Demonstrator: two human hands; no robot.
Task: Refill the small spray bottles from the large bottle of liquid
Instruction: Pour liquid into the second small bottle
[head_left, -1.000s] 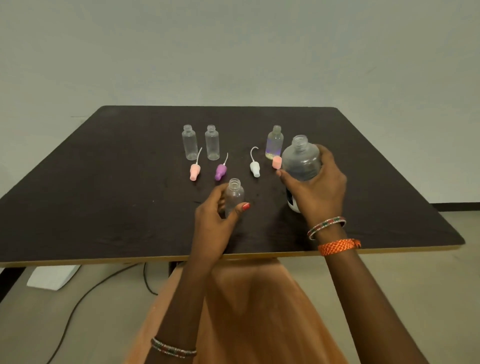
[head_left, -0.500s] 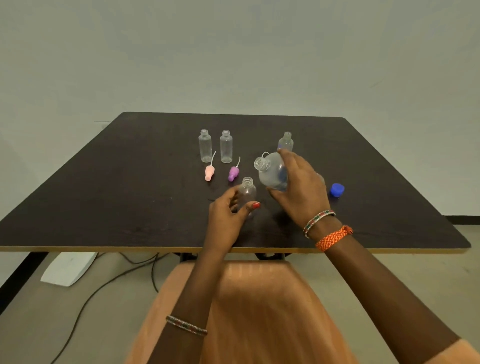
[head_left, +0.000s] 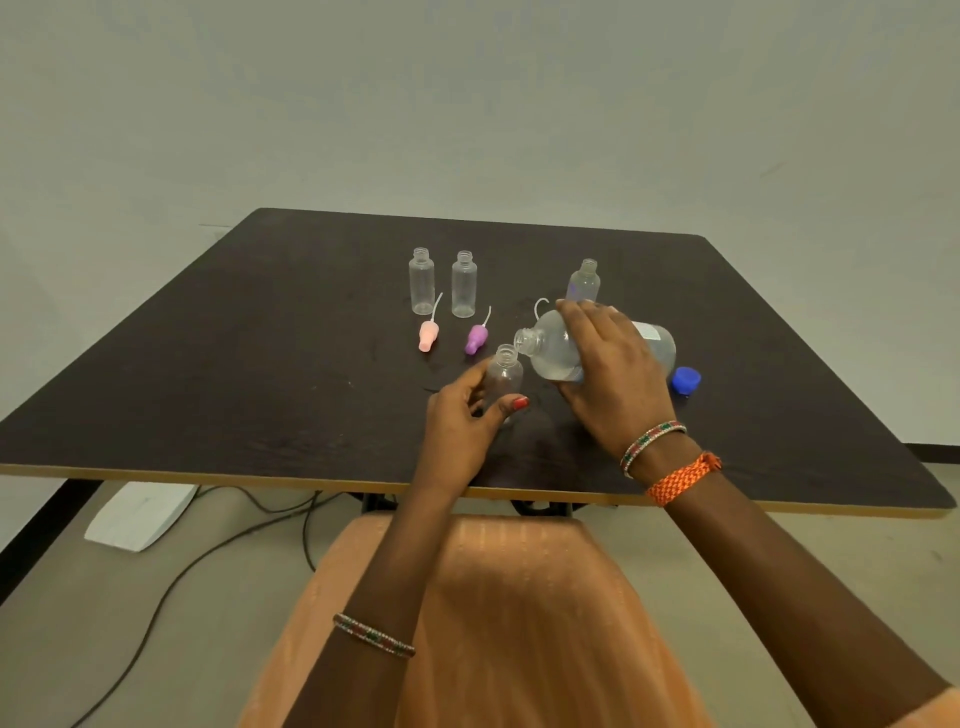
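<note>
Dark tabletop (head_left: 260, 364) under a pale wall: near its middle the left hand (head_left: 462, 421) pinches an upright small bottle (head_left: 503, 376). Just right of it, the right hand (head_left: 613, 374) grips the large bottle (head_left: 556, 348), tipped with its open mouth beside the small one's neck. Two empty bottles (head_left: 422, 280) stand farther left, a blue cap (head_left: 685, 379) lies right.

Plain room: bare wall (head_left: 467, 104), dark table (head_left: 208, 389).

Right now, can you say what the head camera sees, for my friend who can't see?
The right hand tips a large clear plastic bottle toward a small clear open bottle held by the left hand on a dark table.
</note>
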